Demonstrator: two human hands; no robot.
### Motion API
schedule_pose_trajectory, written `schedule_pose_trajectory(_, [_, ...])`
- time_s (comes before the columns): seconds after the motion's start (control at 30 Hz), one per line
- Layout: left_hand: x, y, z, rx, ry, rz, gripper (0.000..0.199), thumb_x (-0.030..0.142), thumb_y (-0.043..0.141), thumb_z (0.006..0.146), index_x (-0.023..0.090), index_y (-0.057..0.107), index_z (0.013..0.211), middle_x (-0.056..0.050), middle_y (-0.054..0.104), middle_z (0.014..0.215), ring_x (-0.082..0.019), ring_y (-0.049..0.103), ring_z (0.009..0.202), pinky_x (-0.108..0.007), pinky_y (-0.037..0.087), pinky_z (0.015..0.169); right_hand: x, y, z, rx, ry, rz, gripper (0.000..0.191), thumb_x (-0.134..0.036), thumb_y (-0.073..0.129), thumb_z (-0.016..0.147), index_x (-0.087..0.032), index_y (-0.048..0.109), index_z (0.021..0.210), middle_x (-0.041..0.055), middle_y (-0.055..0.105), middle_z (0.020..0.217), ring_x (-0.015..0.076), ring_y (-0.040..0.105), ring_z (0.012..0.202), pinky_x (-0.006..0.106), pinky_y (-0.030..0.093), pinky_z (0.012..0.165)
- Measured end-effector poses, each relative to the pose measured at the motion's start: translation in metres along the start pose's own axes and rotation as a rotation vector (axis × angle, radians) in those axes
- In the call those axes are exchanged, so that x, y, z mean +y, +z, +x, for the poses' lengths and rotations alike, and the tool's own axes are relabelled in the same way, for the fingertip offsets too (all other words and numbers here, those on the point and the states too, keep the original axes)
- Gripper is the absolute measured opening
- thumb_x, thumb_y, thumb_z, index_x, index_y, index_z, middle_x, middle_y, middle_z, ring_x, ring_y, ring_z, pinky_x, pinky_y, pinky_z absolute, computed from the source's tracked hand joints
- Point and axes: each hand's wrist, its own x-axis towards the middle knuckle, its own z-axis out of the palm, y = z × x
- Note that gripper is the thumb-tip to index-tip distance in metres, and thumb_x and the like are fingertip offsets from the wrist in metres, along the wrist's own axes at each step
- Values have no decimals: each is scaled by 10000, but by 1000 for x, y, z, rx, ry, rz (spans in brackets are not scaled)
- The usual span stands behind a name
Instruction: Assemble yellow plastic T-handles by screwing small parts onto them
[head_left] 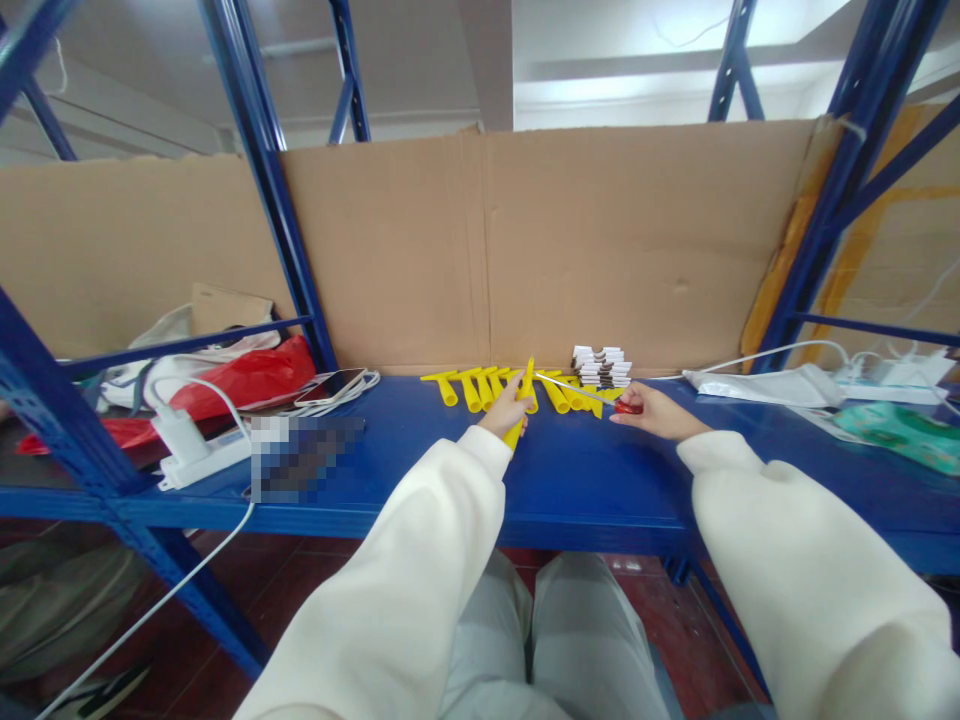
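My left hand (505, 408) is closed around a yellow T-shaped plastic piece (514, 436), held tilted above the blue shelf. In my right hand (651, 413) is a screwdriver (628, 408) with a red handle. Its thin metal shaft points left, and the tip reaches the upper part of the held piece; whether it touches is too small to tell. Behind my hands several more yellow T-shaped pieces (449, 391) lie in a row along the back of the shelf. A stack of small white pieces with dark parts (602, 364) is behind the row, near my right hand.
A cardboard sheet (390, 250) walls off the back. On the left are a power strip (202, 455), a red bag (251, 378) and a cable (345, 393). White packets (765, 386) and a green pack (900, 432) lie right. Blue posts (274, 190) flank the shelf.
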Motion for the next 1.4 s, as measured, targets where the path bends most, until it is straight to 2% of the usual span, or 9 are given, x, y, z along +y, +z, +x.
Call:
schedule_pose_trajectory(0.13, [2, 1, -2, 10, 0, 18, 807, 68, 452, 960, 276, 163, 1684, 36, 531, 796, -54, 406, 432, -176, 366, 405, 0, 0, -1, 5, -8, -24, 685, -892, 689, 569, -267, 422, 658, -24, 527, 568, 162, 498, 555, 312, 419, 546])
schedule_pose_trajectory(0.27, [2, 0, -2, 9, 1, 20, 818, 74, 453, 943, 272, 168, 1684, 0, 581, 876, -56, 420, 443, -194, 387, 418, -5, -6, -3, -135, 13, -61, 596, -823, 624, 716, -245, 506, 631, -9, 561, 558, 162, 526, 510, 320, 426, 543])
schedule_pose_trajectory(0.37, [2, 0, -1, 12, -2, 16, 825, 72, 454, 934, 277, 177, 1683, -5, 586, 892, -54, 419, 444, -197, 389, 421, -6, -7, -3, -156, 11, -86, 578, -804, 573, 771, -241, 558, 639, 4, 584, 552, 173, 535, 519, 327, 430, 551])
schedule_pose_trajectory(0.63, [-3, 0, 3, 2, 12, 8, 818, 139, 497, 962, 282, 153, 1690, -10, 598, 870, -56, 419, 452, -185, 388, 424, 6, 0, -1, 56, 21, -5, 640, -819, 740, 595, -271, 433, 719, -16, 600, 591, 187, 563, 565, 310, 438, 545])
schedule_pose_trajectory(0.87, [1, 0, -1, 14, -8, 11, 811, 92, 466, 955, 284, 169, 1685, 17, 558, 834, -47, 411, 431, -174, 375, 413, -2, -5, -3, -150, 23, -25, 581, -808, 658, 696, -242, 538, 649, 1, 599, 564, 181, 567, 524, 329, 448, 543])
schedule_pose_trajectory(0.97, [2, 0, -2, 27, -10, 12, 797, 105, 480, 958, 285, 194, 1681, 14, 562, 837, -51, 424, 437, -182, 388, 418, -2, -5, -2, -105, -12, -61, 562, -795, 627, 734, -242, 568, 652, 26, 636, 601, 197, 581, 578, 344, 472, 577])
schedule_pose_trajectory(1.07, [1, 1, -1, 25, -6, 13, 804, 105, 482, 955, 292, 193, 1681, 12, 563, 838, -61, 436, 441, -190, 393, 417, 1, -4, 0, -10, -19, -23, 551, -781, 698, 680, -252, 544, 711, 39, 671, 662, 219, 615, 644, 351, 499, 612])
schedule_pose_trajectory(1.2, [1, 1, 0, 19, -11, 13, 792, 92, 486, 956, 289, 220, 1675, 0, 579, 862, -61, 429, 440, -197, 388, 417, 5, -3, -2, 64, 4, -35, 620, -809, 738, 616, -269, 445, 696, -4, 602, 583, 190, 560, 569, 314, 442, 549])
schedule_pose_trajectory(1.4, [3, 1, -3, 23, -13, 12, 774, 90, 467, 962, 289, 230, 1671, -18, 592, 893, -61, 428, 448, -194, 388, 410, -5, -6, -3, -100, 8, -54, 587, -825, 631, 709, -260, 491, 633, 5, 579, 556, 190, 548, 528, 339, 439, 551])
